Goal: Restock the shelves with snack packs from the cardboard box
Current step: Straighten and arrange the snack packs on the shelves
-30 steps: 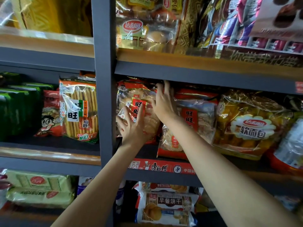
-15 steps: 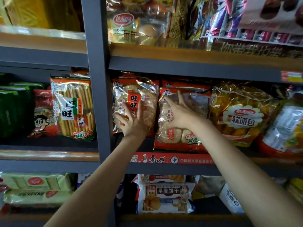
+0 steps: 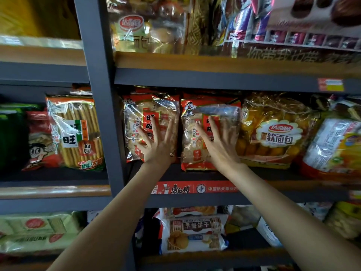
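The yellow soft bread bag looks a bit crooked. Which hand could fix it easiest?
Probably the right hand. It presses flat on the right rice cracker pack, directly beside the soft bread bag. The left hand rests on the left rice cracker pack, farther away.

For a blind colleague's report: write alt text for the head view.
Two open hands press side-by-side rice cracker packs upright on a middle shelf: left hand on the left pack, right hand on the right pack.

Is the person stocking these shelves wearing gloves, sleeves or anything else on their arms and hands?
No. The left hand and right hand are bare, with no gloves, and both forearms show no sleeves, watch or bracelet. Any ring is too blurred to tell.
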Tool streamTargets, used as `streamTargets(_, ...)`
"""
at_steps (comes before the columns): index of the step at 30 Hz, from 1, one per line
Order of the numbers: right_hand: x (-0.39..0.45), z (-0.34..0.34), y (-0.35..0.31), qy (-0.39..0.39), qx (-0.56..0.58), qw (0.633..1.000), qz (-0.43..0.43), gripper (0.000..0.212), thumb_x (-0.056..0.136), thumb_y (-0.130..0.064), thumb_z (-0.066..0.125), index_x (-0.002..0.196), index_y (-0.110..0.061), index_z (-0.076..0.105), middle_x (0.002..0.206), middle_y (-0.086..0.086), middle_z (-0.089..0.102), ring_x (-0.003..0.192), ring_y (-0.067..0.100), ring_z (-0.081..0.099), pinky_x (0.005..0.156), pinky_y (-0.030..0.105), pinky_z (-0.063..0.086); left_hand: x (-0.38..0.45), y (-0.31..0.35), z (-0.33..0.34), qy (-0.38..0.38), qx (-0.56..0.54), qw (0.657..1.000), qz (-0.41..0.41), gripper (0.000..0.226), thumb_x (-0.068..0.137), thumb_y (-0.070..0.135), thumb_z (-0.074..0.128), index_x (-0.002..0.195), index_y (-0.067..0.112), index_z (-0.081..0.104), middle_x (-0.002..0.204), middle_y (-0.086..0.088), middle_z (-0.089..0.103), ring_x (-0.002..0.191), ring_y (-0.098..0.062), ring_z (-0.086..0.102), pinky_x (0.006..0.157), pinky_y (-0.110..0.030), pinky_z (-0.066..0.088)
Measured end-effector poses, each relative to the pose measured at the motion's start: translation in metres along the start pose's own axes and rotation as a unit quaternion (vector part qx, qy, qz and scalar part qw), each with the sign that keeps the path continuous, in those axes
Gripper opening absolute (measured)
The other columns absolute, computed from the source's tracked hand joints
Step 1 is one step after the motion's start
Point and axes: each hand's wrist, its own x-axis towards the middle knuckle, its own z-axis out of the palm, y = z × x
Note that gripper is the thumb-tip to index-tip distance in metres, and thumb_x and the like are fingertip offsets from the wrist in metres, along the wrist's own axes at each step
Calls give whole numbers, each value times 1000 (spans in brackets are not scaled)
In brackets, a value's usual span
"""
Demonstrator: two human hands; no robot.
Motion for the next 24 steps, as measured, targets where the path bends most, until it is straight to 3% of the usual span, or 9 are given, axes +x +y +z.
streamTargets(3, 6, 12, 9, 38, -29, 999, -20, 122, 76, 5, 67, 139, -40, -28, 152, 3, -26, 137, 43, -24, 102, 63, -8, -6, 3, 3, 10, 11, 1000, 4, 116, 76, 55, 65, 142, 31, -28, 151, -19, -28, 133, -60, -7, 104, -65, 28)
streamTargets(6, 5, 20, 13, 54, -67, 996, -30, 128, 60, -7, 84, 148, -32, -6, 155, 11, -4, 137, 48, -5, 98, 66, 2, -13, 8, 1, 3, -9, 1000, -2, 111, 79, 55, 62, 143, 30, -26, 152, -18, -28, 135, -57, -11, 107, -65, 19)
streamTargets(7, 4, 19, 14, 43, -65, 996, -33, 128, 61, -10, 84, 148, -33, -6, 156, 11, -3, 138, 49, -5, 99, 66, 2, -15, 11, -1, -2, -18, 1000, 3, 108, 81, 53, 60, 143, 29, -25, 151, -17, -29, 137, -54, -13, 108, -65, 15)
streamTargets(10, 2, 13, 22, 24, -51, 996, -68, 117, 78, -18, 73, 141, -39, -24, 155, 8, -20, 138, 43, -20, 106, 63, -8, -21, 21, -6, 21, -46, 998, 46, 98, 87, 48, 55, 145, 27, -21, 153, -14, -25, 141, -42, -17, 111, -61, 5)
streamTargets(15, -9, -6, 37, 6, -5, 995, -96, 100, 83, -29, 68, 148, -33, -8, 154, 9, -22, 142, 34, -19, 111, 47, -9, -19, 36, -12, 35, -10, 989, 145, 107, 82, 44, 64, 145, 29, -22, 154, -10, -23, 144, -33, -13, 116, -50, 8)
streamTargets(19, -15, -15, 53, -35, 22, 997, -61, 111, 78, -30, 73, 146, -36, -15, 153, 10, -26, 142, 34, -20, 114, 49, -3, -11, 37, -11, 17, 52, 987, 153, 118, 76, 56, 64, 144, 21, -26, 152, -11, -30, 142, -31, -22, 114, -51, -4)
streamTargets(24, -15, -11, 60, -71, -26, 996, -41, 124, 76, -25, 75, 141, -30, -30, 148, 18, -33, 138, 37, -27, 108, 48, -15, -4, 44, -7, 33, 112, 980, 161, 124, 75, 50, 69, 141, 16, -30, 151, -17, -29, 141, -32, -23, 113, -51, -9)
